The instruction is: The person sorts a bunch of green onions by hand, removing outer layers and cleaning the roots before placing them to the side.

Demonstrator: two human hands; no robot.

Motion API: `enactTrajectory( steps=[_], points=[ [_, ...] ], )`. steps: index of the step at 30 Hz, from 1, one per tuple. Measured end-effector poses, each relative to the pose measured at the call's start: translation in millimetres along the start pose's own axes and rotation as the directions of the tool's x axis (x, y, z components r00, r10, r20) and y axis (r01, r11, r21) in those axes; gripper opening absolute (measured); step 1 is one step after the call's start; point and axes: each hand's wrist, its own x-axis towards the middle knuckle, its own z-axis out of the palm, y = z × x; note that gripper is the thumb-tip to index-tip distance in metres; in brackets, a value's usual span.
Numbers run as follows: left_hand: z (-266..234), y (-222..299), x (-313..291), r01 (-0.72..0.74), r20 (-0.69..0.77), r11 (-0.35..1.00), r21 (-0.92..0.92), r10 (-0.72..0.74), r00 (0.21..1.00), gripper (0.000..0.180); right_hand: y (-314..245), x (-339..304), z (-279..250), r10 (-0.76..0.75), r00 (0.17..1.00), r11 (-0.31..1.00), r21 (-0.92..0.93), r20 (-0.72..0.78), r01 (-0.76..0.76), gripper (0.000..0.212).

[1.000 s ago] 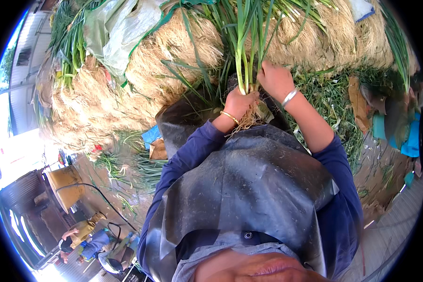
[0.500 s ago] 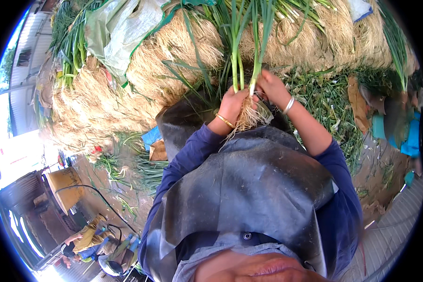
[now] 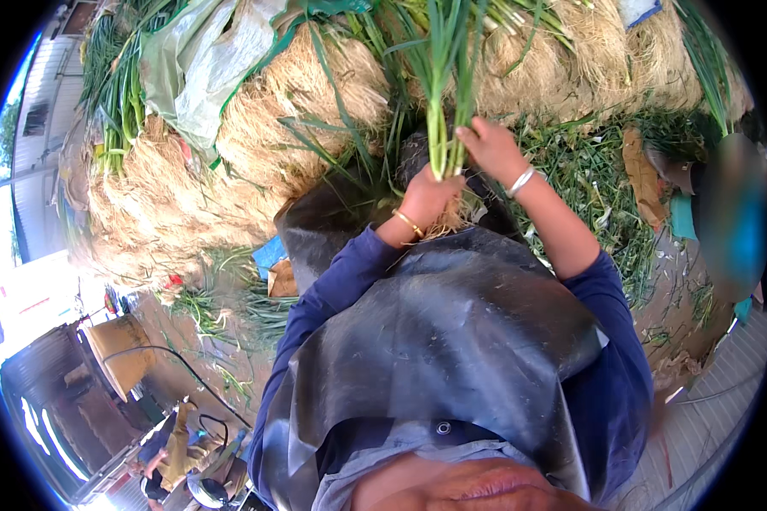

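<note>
I log: onion heap (image 3: 307, 106) beyond black apron (image 3: 443, 319) | green onion bunch (image 3: 436, 119) just past apron's far edge | left hand (image 3: 426, 200) at that edge, fingers wrapped round bunch's root end | right hand (image 3: 494, 152) farther past apron, fingers beside bunch; pinching, I cannot tell

Slim green onion bunch (image 3: 439, 92) in bare left hand (image 3: 428, 198), beyond black plastic apron (image 3: 451, 315). Straw-rooted green onion pile (image 3: 307, 94) farther out; crumpled translucent plastic sheet (image 3: 187, 77) on its left part. Loose green leaf litter (image 3: 609, 183) right of bunch.
</note>
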Motion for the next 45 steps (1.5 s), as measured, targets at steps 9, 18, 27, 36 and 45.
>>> enactTrajectory(
  steps=[9, 18, 27, 36, 45],
  points=[
    [-23, 40, -22, 0.283, 0.393, 0.704, -0.652, -0.006, 0.92, 0.035, 43, -65, -30, 0.132, 0.884, 0.749, 0.539, 0.449, -0.386, 0.025],
    [-36, 31, -11, 0.189, 0.331, 0.639, -0.746, 0.109, 0.937, 0.016, 131, 3, -109, -0.035, 0.998, 0.668, -0.742, 0.045, 0.056, 0.034],
    [-35, 31, 3, 0.203, 0.105, 0.705, -0.679, -0.181, 0.978, 0.017, 14, 136, -212, 0.039, 0.934, 0.568, -0.761, -0.354, -0.312, 0.027],
    [-18, 18, 10, 0.138, 0.232, 0.833, -0.537, -0.012, 0.973, 0.024, -1, -18, 24, 0.138, 0.913, 0.478, 0.782, 0.383, -0.4, 0.033],
    [-22, -12, 6, -0.034, -0.143, 0.999, -0.023, 0.03, 0.989, 0.019, -13, 6, 15, -0.231, 0.967, 0.88, -0.448, -0.11, 0.159, 0.019]
  ],
)
